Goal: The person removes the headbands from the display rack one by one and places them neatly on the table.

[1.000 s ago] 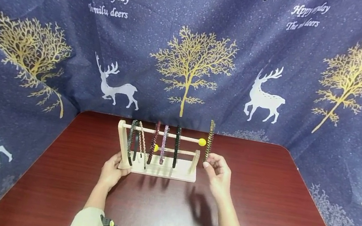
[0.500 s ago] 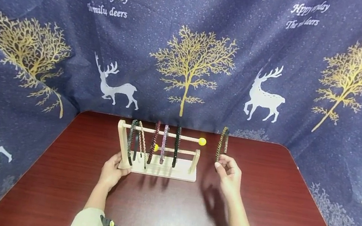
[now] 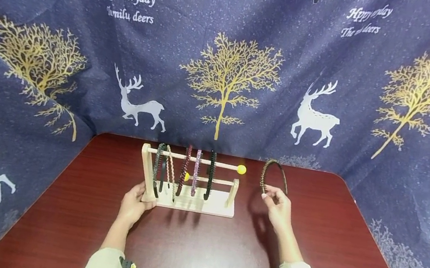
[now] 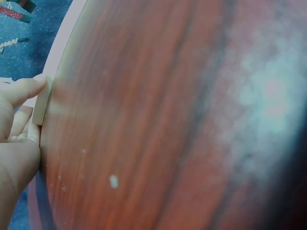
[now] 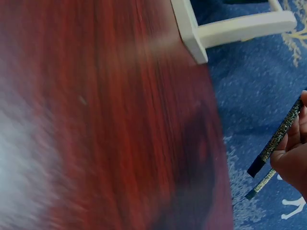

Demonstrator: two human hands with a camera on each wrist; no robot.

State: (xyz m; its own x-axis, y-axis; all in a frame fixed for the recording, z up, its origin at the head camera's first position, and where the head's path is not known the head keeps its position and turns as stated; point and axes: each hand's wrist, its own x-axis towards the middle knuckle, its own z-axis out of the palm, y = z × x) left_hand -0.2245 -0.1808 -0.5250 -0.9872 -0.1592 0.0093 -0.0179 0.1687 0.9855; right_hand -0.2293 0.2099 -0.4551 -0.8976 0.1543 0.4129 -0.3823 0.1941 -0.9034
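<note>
My right hand pinches one leg of a gold glittery headband between thumb and fingers, its arch held up to the right of a wooden headband stand. In the right wrist view, the headband's black-tipped ends point down past the fingers. My left hand grips the near left corner of the stand's base; the left wrist view shows the thumb above the base edge and fingers below. Along the upper bar hang several headbands, among them a dark red one, a purple glittery one and a black one.
The stand's upper bar ends in a yellow ball; a lower bar has another yellow ball. Everything is on a glossy red-brown table. Behind it hangs a blue cloth printed with deer and trees.
My right hand has carried the gold headband rightward, away from the end of the upper bar, and turned it so that its arch shows. My left hand stays on the base.
</note>
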